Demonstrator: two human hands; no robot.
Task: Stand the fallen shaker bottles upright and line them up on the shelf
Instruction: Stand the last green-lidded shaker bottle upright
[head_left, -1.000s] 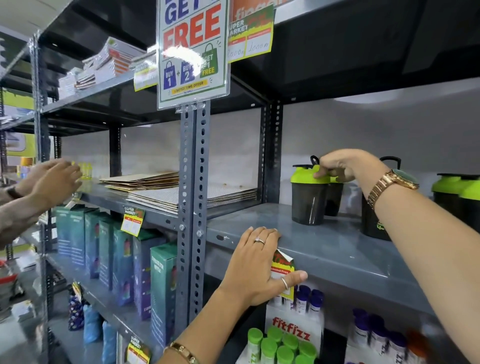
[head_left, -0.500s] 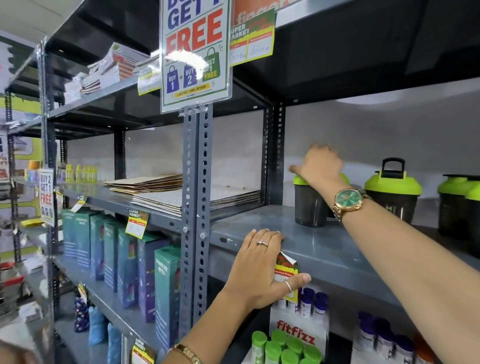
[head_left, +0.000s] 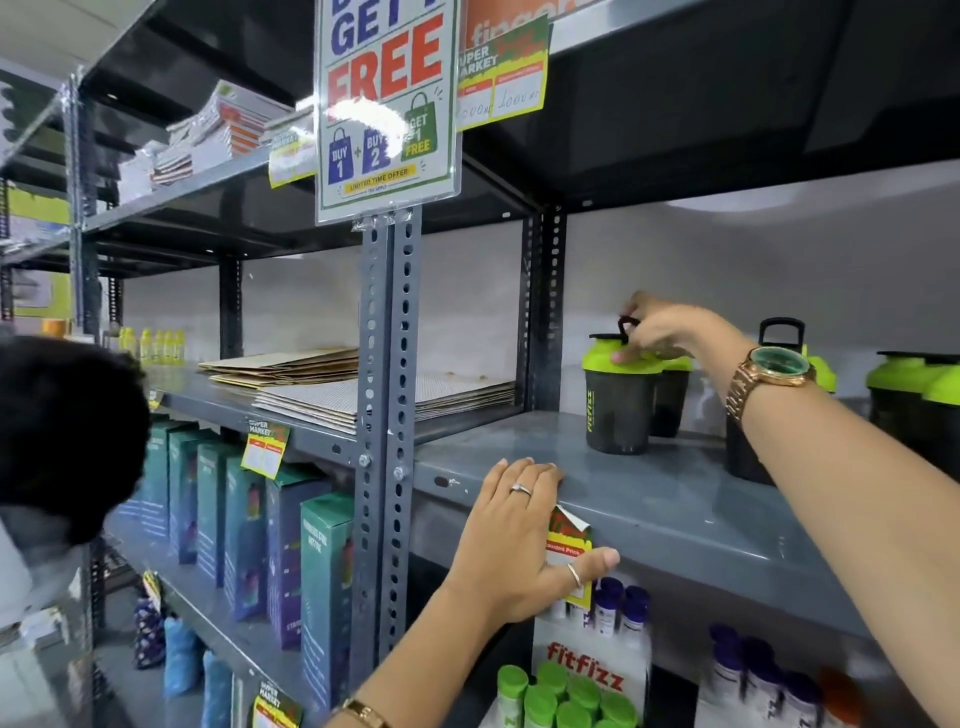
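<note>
Several dark shaker bottles with lime green lids stand upright on the grey shelf (head_left: 649, 499). My right hand (head_left: 657, 332) grips the lid and black loop of the leftmost shaker bottle (head_left: 618, 410). A second shaker (head_left: 672, 402) stands right behind it. A third shaker (head_left: 748, 457) is partly hidden by my right wrist. Two more shakers (head_left: 919, 400) stand at the far right. My left hand (head_left: 519, 540) clasps the shelf's front edge, fingers on top, thumb over a price tag (head_left: 566, 545).
A steel upright (head_left: 387, 415) with a "buy 2 get 1 free" sign (head_left: 387, 104) splits the bays. Flat cardboard sheets (head_left: 332, 384) lie on the left bay. Teal boxes (head_left: 260, 540) and small bottles (head_left: 571, 691) fill the shelf below. Another person's dark head (head_left: 62, 436) is at the left.
My right hand has shifted from covering the leftmost shaker's lid to pinching its loop. Another person's head has come into view at the left. My left hand has stayed put.
</note>
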